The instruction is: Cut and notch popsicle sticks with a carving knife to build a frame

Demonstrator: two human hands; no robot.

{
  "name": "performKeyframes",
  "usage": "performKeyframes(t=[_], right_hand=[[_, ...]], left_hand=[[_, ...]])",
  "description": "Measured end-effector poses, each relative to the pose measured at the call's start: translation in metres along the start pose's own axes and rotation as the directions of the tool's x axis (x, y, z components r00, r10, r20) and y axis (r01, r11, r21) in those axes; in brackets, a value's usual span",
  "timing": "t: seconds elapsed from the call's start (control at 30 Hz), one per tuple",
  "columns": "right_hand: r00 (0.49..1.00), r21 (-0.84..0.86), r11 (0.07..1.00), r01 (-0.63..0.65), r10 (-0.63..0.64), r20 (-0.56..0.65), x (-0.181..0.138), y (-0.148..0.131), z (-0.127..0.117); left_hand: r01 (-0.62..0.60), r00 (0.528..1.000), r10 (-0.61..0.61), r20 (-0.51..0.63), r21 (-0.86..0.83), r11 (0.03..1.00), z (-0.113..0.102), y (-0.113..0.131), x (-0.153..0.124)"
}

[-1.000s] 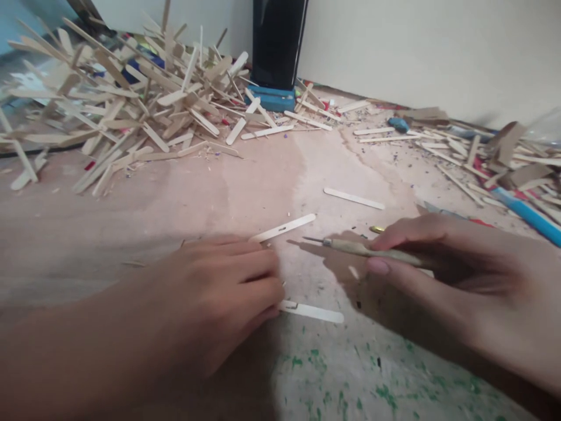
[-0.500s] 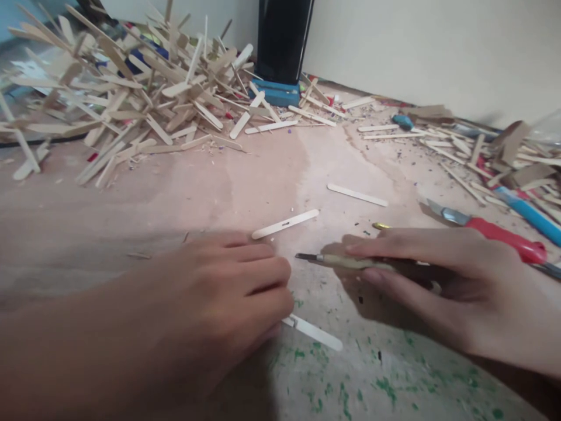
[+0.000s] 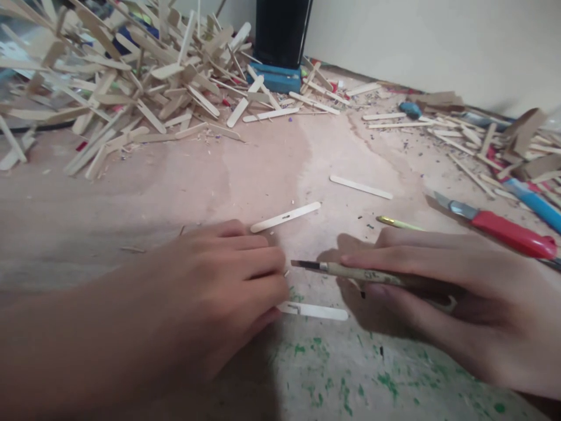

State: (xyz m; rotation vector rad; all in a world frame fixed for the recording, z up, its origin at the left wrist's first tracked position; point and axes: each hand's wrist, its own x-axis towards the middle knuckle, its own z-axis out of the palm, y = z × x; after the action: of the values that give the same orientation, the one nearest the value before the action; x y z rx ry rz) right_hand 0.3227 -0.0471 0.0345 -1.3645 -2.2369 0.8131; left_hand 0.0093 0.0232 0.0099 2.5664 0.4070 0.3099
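My left hand (image 3: 236, 286) is closed on a popsicle stick (image 3: 324, 311), pinning it to the table; its right part sticks out and bears a small cut mark. In my right hand (image 3: 451, 292) is a wood-carving chisel (image 3: 350, 271) with a wooden handle. Its dark flat blade points left, close to my left knuckles and apart from the held stick. A second popsicle stick (image 3: 287, 217) with a small slot in its middle lies just beyond my left hand. Farther off lies a plain popsicle stick (image 3: 360, 187).
A big heap of popsicle sticks (image 3: 175, 76) fills the back left, beside a black upright object (image 3: 283, 32) on a blue base. On the right lie a red-handled cutter knife (image 3: 511, 231), a yellow-tipped thin tool (image 3: 398, 223) and a blue-handled tool (image 3: 534, 202).
The held stick has turned from slanting down to nearly level. The chisel stays in my right hand, slightly lower against the table. The whole view has shifted a little.
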Motion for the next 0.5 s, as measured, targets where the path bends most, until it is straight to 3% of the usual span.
performKeyframes(t=[0.1, 0.3, 0.43, 0.5], right_hand=[[0.999, 0.028, 0.999, -0.019, 0.02, -0.047, -0.003, 0.003, 0.002], [0.984, -0.083, 0.991, -0.101, 0.087, -0.156, 0.002, 0.004, 0.002], [0.904, 0.147, 0.965, -0.215, 0.254, -0.344, 0.007, 0.0, 0.001], [0.872, 0.156, 0.953, -0.261, 0.301, -0.385, 0.006, -0.003, -0.005]], left_hand=[[0.014, 1.0, -0.014, -0.001, 0.018, 1.0, 0.0, 0.002, -0.001], [-0.047, 0.998, 0.051, -0.033, 0.106, 0.993, 0.0, 0.0, 0.0], [-0.075, 0.996, 0.081, -0.039, 0.152, 0.986, -0.001, -0.002, 0.0], [-0.057, 0.997, 0.065, -0.045, 0.16, 0.985, -0.002, -0.002, -0.001]])
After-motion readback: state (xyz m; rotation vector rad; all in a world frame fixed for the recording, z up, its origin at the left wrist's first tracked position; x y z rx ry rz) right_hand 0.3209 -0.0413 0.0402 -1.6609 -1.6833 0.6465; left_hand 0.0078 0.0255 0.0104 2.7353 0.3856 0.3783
